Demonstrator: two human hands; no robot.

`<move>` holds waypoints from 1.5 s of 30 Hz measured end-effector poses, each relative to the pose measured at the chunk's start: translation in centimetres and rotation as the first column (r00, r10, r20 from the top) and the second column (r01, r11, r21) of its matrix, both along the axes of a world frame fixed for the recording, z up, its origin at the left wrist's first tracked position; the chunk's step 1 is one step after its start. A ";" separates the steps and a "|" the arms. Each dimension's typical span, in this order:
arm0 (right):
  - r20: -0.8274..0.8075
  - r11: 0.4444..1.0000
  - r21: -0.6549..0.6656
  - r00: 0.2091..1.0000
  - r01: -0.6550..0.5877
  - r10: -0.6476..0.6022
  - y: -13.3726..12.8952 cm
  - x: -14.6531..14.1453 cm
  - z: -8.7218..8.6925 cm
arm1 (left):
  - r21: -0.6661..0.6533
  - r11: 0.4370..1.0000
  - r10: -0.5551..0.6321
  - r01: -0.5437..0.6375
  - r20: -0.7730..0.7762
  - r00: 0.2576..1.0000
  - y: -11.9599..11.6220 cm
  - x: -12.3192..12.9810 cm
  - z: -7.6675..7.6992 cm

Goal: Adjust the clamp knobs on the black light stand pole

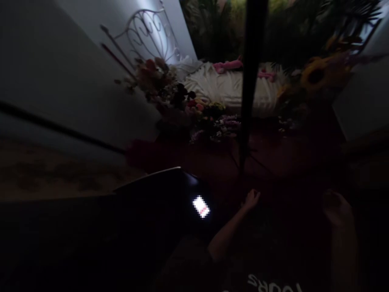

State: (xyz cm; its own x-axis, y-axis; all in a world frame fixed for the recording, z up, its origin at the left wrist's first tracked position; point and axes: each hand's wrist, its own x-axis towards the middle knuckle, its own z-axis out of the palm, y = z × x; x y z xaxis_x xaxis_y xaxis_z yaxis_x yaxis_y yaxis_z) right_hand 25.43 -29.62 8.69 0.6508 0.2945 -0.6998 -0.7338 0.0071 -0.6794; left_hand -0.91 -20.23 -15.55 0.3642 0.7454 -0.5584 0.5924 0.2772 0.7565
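The scene is very dark. My left hand (251, 199) is held out in front of my body with its fingers curled closed. Whether anything is in it is too dark to see. To the left of it glows a small bright screen (201, 206), blurred into blocks, on or beside a dark surface (164, 182) with a pale edge; no hand touches it. Far to the right, my right hand (338, 209) is raised with bent fingers closed around a dark patch that I cannot make out. The two hands are well apart.
A dark upright pole (251, 77) on a spread-leg stand rises ahead of me. Behind it are a bed with cream cloth (221, 85), a scrolled metal headboard (146, 30), flowers (161, 79) and a sunflower (315, 74). A dark bar (60, 127) slants across the left.
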 end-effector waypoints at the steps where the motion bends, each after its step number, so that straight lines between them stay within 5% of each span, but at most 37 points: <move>1: -0.008 0.998 0.000 0.998 0.057 -0.057 -1.7 0.7 0.1 | 0.038 0.999 -0.036 0.034 0.049 0.998 1.4 1.7 1.4; 4: -0.064 0.990 0.073 0.992 0.117 -0.113 -5.6 1.4 0.9 | 0.197 0.979 -0.103 0.052 0.255 0.962 5.4 7.4 6.4; 7: -0.091 0.990 0.138 0.996 0.029 -0.016 -7.0 1.2 2.4 | 0.386 0.922 -0.215 0.017 0.475 0.853 7.7 13.7 12.4; 10: 0.026 0.985 0.124 0.992 -0.123 0.121 -5.9 2.3 3.6 | 0.512 0.859 -0.372 0.006 0.616 0.694 8.0 19.5 17.8; 13: 0.193 0.964 0.045 0.949 -0.264 0.250 -3.2 4.6 4.3 | 0.564 0.823 -0.492 0.075 0.640 0.590 7.1 23.9 21.0; 20: 0.250 0.901 -0.121 0.866 -0.416 0.434 2.1 8.9 2.8 | 0.475 0.874 -0.408 0.106 0.596 0.692 5.6 27.3 21.4; 26: 0.397 0.854 -0.097 0.767 -0.511 0.504 2.6 10.3 0.9 | 0.509 0.857 -0.420 0.083 0.596 0.685 5.7 27.0 21.2; 31: 0.517 0.862 -0.157 0.704 -0.482 0.487 2.8 10.9 1.2 | 0.532 0.841 -0.446 0.095 0.583 0.679 5.9 26.9 21.4; 40: 0.894 0.928 -0.282 0.285 -0.244 0.347 3.2 8.5 1.1 | 0.501 0.860 -0.420 0.095 0.591 0.689 5.7 27.0 21.4; 45: 0.919 0.914 -0.388 0.023 -0.119 0.393 3.1 8.5 4.9 | 0.467 0.879 -0.394 0.092 0.607 0.690 5.6 26.9 21.7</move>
